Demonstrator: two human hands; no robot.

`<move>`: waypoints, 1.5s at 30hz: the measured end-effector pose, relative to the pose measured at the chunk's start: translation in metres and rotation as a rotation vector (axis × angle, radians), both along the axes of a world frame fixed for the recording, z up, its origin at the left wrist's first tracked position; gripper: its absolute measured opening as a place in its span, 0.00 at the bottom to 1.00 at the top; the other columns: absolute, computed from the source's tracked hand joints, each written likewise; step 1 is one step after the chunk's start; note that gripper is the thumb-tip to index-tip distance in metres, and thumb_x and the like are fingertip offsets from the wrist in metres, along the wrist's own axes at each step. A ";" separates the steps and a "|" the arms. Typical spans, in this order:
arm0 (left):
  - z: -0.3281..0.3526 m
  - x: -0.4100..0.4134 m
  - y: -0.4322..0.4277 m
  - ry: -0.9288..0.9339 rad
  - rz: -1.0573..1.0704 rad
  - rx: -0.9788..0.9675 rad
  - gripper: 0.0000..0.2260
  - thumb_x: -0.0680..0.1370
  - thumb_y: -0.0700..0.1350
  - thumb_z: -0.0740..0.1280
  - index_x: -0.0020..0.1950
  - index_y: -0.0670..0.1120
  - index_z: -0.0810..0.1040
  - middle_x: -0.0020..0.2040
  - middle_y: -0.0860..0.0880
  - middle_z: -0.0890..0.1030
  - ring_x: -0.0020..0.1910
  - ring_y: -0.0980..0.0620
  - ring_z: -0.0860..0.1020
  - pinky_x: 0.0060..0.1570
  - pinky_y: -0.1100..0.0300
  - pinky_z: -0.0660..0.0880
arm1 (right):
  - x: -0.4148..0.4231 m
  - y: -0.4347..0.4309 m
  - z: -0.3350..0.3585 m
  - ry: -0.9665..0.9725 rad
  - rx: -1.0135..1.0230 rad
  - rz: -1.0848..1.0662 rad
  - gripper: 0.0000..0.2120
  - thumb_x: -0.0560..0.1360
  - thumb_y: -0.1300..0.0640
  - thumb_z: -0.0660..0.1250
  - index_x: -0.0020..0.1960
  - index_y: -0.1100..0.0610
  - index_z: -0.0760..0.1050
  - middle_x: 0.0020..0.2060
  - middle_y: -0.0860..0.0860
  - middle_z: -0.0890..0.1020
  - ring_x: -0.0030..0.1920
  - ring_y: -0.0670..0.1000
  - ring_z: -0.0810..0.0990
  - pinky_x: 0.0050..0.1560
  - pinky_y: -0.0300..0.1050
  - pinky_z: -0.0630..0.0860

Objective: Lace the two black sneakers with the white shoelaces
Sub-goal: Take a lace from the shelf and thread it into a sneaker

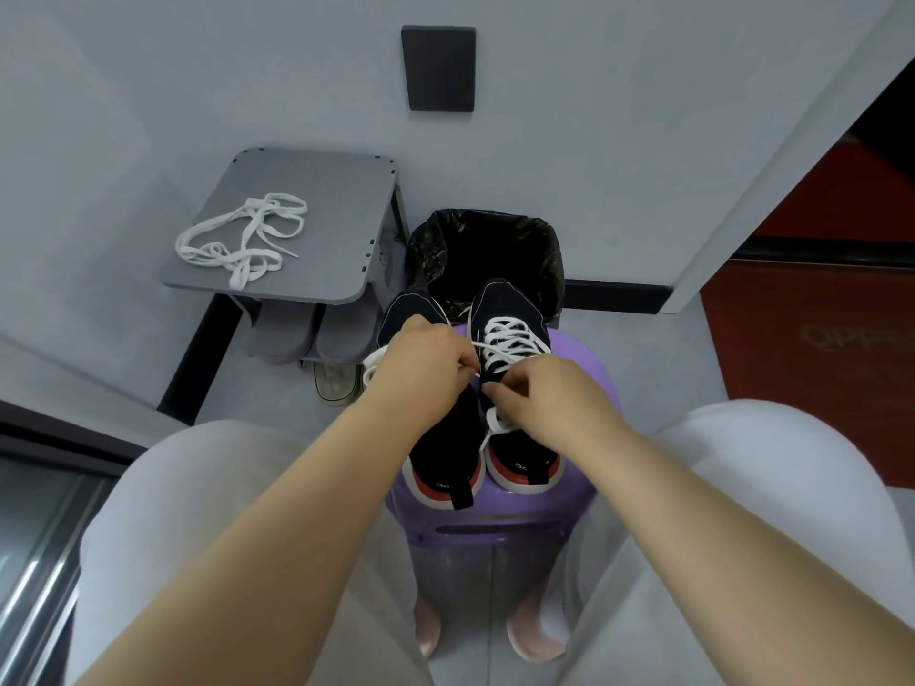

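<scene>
White shoelace tangle (242, 240) is lying loose on the grey shelf (327, 190) at far left, well apart from the work. Judgement: it is parked within reach, not yet in use. Grey slippers (307, 334) are sitting under the shelf.

Left forearm is extending from the lap, wrist bending slightly inward. Left hand (426, 358) is resting over the left sneaker (445, 438), fingers curled, thumb and forefinger pinching a thin white lace strand (478, 345). A white loop is showing just left of this hand. How far this shoe is laced I cannot tell, as the hand is hiding the eyelets.

Both sneakers are standing side by side, touching, toes pointing away, on the purple stool (495, 512) between the knees. Judgement: they are raised there so both hands are working at easy height, heels toward the person for eyelet access.

Right sneaker (510, 304) is showing white criss-cross lacing across its front rows, with a loose end trailing near the collar.

Right hand (549, 398) is angling in from the right, fingers curled, fingertips (487, 388) pinching lace just beside the left hand's fingertips, over the gap between the shoes. Which eyelet is being worked is too small to tell.

Black-lined bin (490, 240) is standing behind the stool.
</scene>
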State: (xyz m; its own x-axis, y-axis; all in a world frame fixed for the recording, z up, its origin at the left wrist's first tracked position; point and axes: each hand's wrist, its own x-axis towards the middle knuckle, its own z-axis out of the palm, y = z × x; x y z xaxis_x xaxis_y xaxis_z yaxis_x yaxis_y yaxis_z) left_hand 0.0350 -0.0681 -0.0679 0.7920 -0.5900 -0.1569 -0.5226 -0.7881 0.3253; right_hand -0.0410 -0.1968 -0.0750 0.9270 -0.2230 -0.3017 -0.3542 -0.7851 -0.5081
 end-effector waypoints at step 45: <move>-0.004 -0.001 -0.005 -0.067 -0.005 -0.058 0.09 0.73 0.54 0.68 0.50 0.54 0.75 0.41 0.58 0.74 0.57 0.54 0.69 0.71 0.52 0.46 | 0.001 -0.030 0.013 -0.161 0.139 -0.100 0.06 0.73 0.51 0.69 0.38 0.49 0.76 0.33 0.42 0.77 0.37 0.44 0.76 0.36 0.39 0.70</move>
State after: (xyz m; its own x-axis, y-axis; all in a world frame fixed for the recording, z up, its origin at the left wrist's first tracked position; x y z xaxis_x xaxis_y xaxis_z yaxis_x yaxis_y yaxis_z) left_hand 0.0339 -0.0728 -0.0717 0.7969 -0.6002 -0.0691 -0.5482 -0.7664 0.3348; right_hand -0.0402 -0.2268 -0.0616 0.9410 -0.2825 -0.1864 -0.3325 -0.6685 -0.6652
